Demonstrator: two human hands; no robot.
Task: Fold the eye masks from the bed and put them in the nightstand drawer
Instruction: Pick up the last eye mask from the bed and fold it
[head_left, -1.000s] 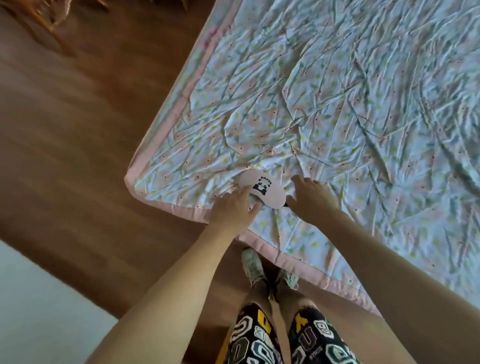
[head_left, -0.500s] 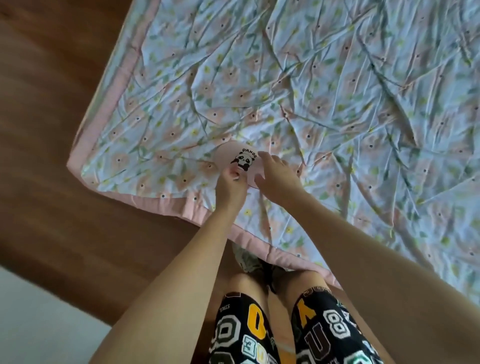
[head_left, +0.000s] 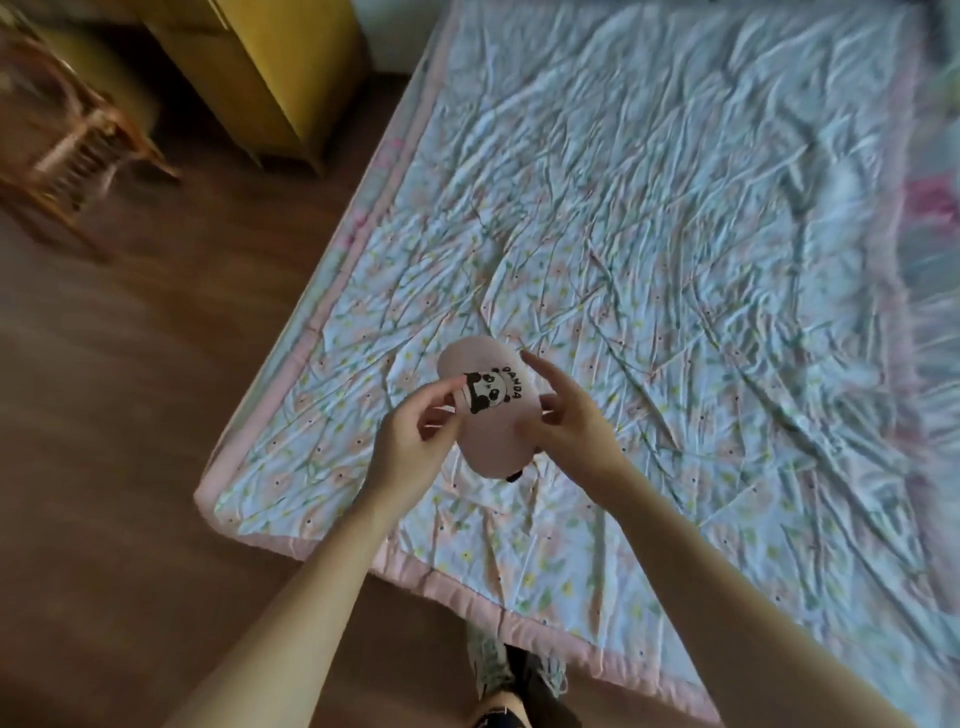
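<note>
A pink eye mask (head_left: 491, 421) with a black panda print and the word PANDA is held folded in the air above the bed's near corner. My left hand (head_left: 415, 436) pinches its left edge between thumb and fingers. My right hand (head_left: 563, 415) grips its right side, fingers partly spread. A dark bit of strap shows under the mask. The bed (head_left: 675, 260) is covered by a wrinkled floral quilt with a pink border. No other mask shows on the quilt.
A yellow wooden cabinet (head_left: 270, 73) stands at the far left corner of the bed. A wooden chair (head_left: 72, 140) is at the upper left on the brown floor (head_left: 130, 415). My feet (head_left: 514, 670) stand at the bed's near edge.
The mask has been lifted off the quilt and is now held up in both hands. The view has tilted up, bringing the cabinet and chair into sight.
</note>
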